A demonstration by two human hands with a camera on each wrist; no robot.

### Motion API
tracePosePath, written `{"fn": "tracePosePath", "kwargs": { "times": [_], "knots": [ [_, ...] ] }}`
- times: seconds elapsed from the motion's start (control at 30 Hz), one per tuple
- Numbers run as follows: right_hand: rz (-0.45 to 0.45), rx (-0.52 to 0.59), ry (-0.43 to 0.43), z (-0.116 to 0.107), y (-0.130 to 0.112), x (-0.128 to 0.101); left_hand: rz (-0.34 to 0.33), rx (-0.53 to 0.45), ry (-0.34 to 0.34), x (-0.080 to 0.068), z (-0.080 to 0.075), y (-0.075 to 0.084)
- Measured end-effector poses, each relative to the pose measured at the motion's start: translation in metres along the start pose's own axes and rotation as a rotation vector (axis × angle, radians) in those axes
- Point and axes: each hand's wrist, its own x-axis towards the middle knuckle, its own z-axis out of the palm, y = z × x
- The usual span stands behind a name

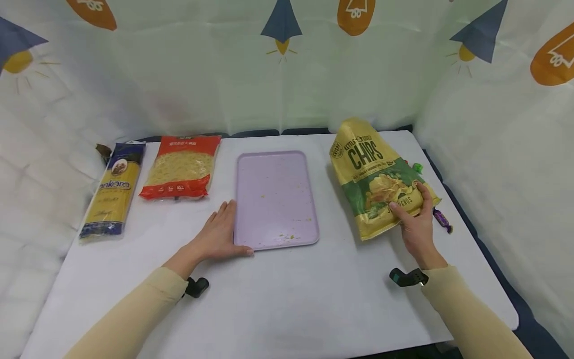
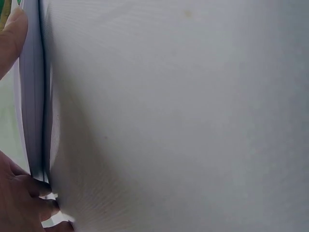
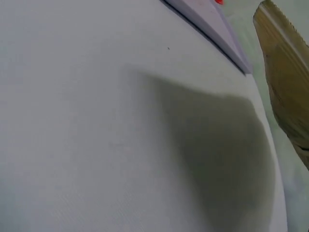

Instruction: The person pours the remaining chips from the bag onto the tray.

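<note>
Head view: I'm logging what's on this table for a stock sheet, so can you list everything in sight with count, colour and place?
tray: 1, lilac with a few crumbs, middle of the table
chips bag: 1, yellow and green, right of the tray, lying on the table
spaghetti pack: 1, yellow and dark blue, far left
noodle pack: 1, red with pale yellow noodles, between spaghetti pack and tray
wrapped sweets: 2 visible, one purple and one green, at the right edge of the chips bag
table: 1, white cover
backdrop cloth: 1, pale with blue and orange prints, behind and at the sides
left hand: 1, rests flat at the tray's near left corner
right hand: 1, fingers grip the chips bag's lower end
</note>
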Motion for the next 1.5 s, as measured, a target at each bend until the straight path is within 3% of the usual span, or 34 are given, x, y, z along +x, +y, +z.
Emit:
{"fn": "tracePosePath", "kwargs": {
  "times": [0.23,0.57,0.8,1.13,1.5],
  "knots": [
    [-0.076,0.145,-0.165,-0.012,-0.014,0.003,-0.007,0.08,-0.016,0.005,0.0,0.0],
    [-0.051,0.041,-0.361,0.006,-0.016,0.016,-0.023,0.149,-0.004,0.003,0.002,-0.006],
    [-0.01,-0.137,-0.494,0.022,-0.029,0.022,-0.013,0.175,-0.007,0.003,0.002,-0.006],
    [-0.075,-0.683,-0.558,0.047,-0.059,0.035,-0.015,0.183,-0.021,0.006,0.001,-0.007],
    [-0.045,-0.851,-0.582,0.067,-0.084,0.038,-0.021,0.183,-0.027,0.005,0.0,-0.007]
  ]
}}
